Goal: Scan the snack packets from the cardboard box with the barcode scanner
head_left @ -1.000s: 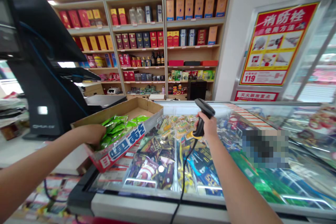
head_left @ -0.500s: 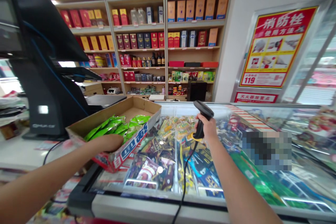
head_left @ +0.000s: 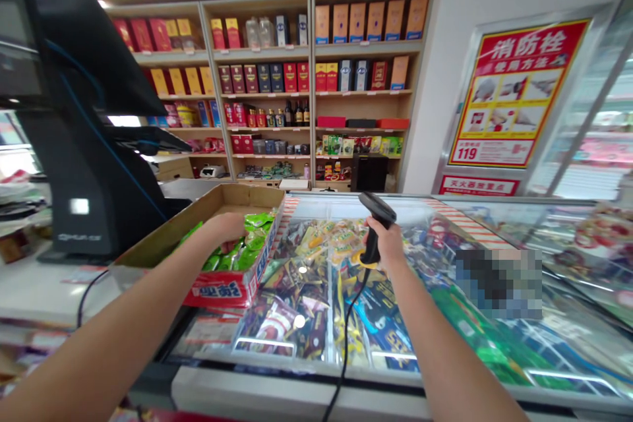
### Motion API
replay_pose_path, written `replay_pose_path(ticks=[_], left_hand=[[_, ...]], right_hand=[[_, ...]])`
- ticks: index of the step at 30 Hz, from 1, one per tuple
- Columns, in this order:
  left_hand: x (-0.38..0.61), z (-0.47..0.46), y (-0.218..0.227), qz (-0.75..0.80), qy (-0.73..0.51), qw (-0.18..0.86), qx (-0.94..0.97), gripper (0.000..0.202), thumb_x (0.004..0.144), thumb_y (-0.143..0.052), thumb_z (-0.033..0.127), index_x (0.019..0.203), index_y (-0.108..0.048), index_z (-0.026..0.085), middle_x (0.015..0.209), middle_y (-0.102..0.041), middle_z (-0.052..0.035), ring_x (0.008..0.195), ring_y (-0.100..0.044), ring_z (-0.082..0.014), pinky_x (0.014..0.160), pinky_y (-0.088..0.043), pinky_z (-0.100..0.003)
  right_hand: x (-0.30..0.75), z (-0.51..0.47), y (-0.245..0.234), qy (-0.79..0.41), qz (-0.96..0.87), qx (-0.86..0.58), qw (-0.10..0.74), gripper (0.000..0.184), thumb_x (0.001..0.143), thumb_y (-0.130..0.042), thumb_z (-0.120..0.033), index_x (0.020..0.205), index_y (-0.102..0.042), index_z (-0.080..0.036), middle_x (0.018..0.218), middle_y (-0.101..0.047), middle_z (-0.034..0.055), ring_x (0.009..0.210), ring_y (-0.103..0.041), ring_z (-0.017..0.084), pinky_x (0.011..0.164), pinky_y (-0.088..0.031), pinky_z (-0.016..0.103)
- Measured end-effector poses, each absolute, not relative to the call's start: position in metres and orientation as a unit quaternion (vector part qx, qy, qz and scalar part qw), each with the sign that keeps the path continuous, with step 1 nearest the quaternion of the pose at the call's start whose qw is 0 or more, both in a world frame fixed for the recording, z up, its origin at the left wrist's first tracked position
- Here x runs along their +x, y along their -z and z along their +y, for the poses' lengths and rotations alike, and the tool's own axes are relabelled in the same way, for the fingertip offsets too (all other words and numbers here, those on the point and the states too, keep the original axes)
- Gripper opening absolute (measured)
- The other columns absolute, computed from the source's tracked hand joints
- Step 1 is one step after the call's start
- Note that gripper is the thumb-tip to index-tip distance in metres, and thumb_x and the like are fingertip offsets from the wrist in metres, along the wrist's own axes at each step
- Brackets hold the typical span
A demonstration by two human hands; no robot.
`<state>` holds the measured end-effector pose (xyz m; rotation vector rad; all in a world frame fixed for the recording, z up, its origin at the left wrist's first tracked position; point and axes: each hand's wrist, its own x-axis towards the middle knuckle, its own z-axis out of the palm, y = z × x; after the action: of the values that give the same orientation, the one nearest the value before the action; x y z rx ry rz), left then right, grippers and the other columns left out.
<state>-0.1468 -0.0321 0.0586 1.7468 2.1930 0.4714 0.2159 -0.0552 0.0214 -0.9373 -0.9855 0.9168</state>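
Green foil packets (head_left: 246,257) — heaped at the right end of a cardboard tray (head_left: 171,244)

The tray rests at the corner of a glass-topped freezer (head_left: 346,376), long axis running left to right. The left hand (head_left: 227,227) is nearest, fingers down at the packets — whether it holds one cannot be told; the right hand (head_left: 390,244) is clenched around a corded barcode scanner (head_left: 376,211), well apart.

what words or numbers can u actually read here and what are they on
"消防栓" (fire hydrant): big heading on the red poster
"使用方法" (how to use): under the heading on the poster
"119": bottom left of the poster
"灭火器放置点": small red sign below the poster, slightly blurred
Too blurred or small to read: print on the cardboard tray, mark on the till stand, shelf boxes, freezer packets
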Motion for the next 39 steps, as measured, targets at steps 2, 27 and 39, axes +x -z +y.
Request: replay_pose_path(ticks=[2, 27, 39], left_hand=[[-0.149, -0.022, -0.061, 0.793, -0.066, 0.154, 0.585, 0.045, 0.069, -0.063, 0.045, 0.037, -0.052, 0.016, 0.041, -0.054, -0.0159, 0.050, -0.062, -0.0308, 0.055, -0.051, -0.042], [0.000, -0.057, -0.006, 0.136, -0.578, 0.765, 0.248, 0.012, 0.081, -0.048, 0.008, 0.071, -0.048, 0.015, 0.054, -0.037, 0.0049, 0.043, -0.036, -0.0058, 0.045, -0.032, -0.017], [-0.012, -0.037, 0.027, 0.131, -0.505, 0.834, 0.179, 0.013, 0.084, -0.051, 0.013, 0.074, -0.044, 0.017, 0.058, -0.031, 0.0063, 0.037, -0.025, -0.0030, 0.034, -0.016, -0.012]], right_hand=[[0.216, -0.054, -0.020, -0.408, -0.443, -0.417, 0.681, 0.025, 0.062, -0.070, -0.041, 0.062, -0.060, -0.018, 0.035, -0.055, 0.0003, 0.031, -0.048, 0.015, 0.034, -0.037, 0.026], [0.207, -0.057, -0.014, -0.488, -0.502, -0.354, 0.619, 0.026, 0.065, -0.069, -0.041, 0.067, -0.062, -0.015, 0.043, -0.058, 0.0000, 0.032, -0.052, 0.014, 0.035, -0.040, 0.023], [0.179, -0.078, -0.006, -0.545, -0.630, -0.288, 0.472, 0.026, 0.063, -0.074, -0.037, 0.072, -0.064, -0.016, 0.062, -0.064, 0.0020, 0.035, -0.056, 0.013, 0.036, -0.043, 0.024]])
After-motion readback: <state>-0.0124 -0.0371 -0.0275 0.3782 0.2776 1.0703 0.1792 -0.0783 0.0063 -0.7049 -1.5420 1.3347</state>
